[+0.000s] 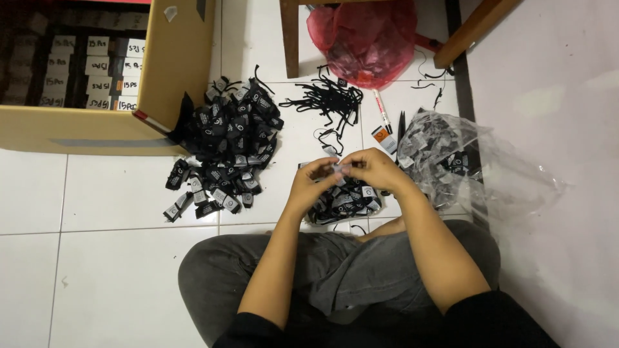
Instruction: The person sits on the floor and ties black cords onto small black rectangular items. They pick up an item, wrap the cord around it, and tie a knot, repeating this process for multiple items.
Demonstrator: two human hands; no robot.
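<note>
Head view: both hands' fingers (335, 169) pinch a small tag (340, 169); cardboard box (174, 71) holds labelled bundles (97, 64).

The tags in the pile (225, 151) are black with white print, the plastic bag (364, 38) is red, the cardboard box (174, 64) is tan, and the floor tiles (109, 277) are white.

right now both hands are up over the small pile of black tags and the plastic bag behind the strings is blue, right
Not quite: the plastic bag is red, not blue. The head view shows it behind the black strings. The rest holds: the left hand and right hand meet over the small pile of black tags.
</note>
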